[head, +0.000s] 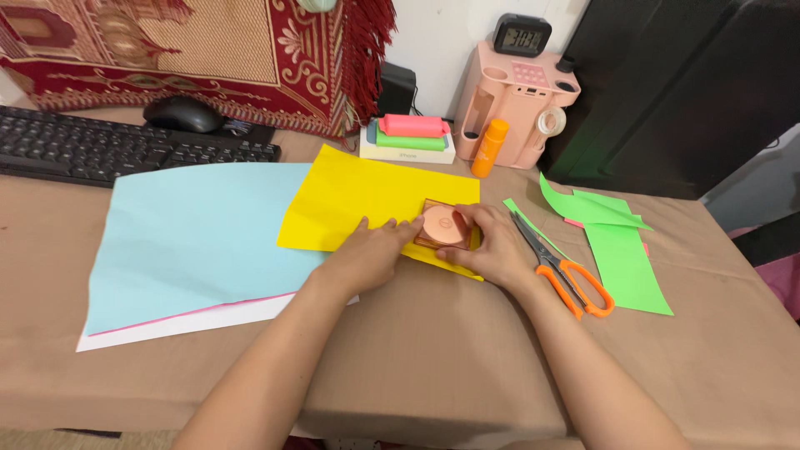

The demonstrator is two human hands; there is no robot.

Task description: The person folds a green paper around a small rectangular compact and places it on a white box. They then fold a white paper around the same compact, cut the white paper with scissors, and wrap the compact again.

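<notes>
A small square rose-gold compact with a round raised lid (442,225) lay on the near right corner of a yellow sheet of paper (367,196), which was spread on the tan cloth-covered desk (433,358). The left hand (367,254) rested flat and open on the yellow paper, its fingertips touching the compact's left edge; the right hand (492,246) curved loosely around the compact's right and near sides, fingers pressing it rather than closing on it. At the back, a pink plastic desk organiser (517,104) held a roll of clear tape (551,122) in its side, with an orange glue stick (490,147) standing just in front and a small black digital clock (522,36) on top. Beside it a stack of pink and green flat cases (410,135) sat on a white box. Orange-handled scissors (560,265) lay just right of the right hand, near green paper offcuts (621,250). A light blue sheet of paper (196,237) overlapped white and pink sheets to the left, before a black keyboard (100,148) and black mouse (182,114).
</notes>
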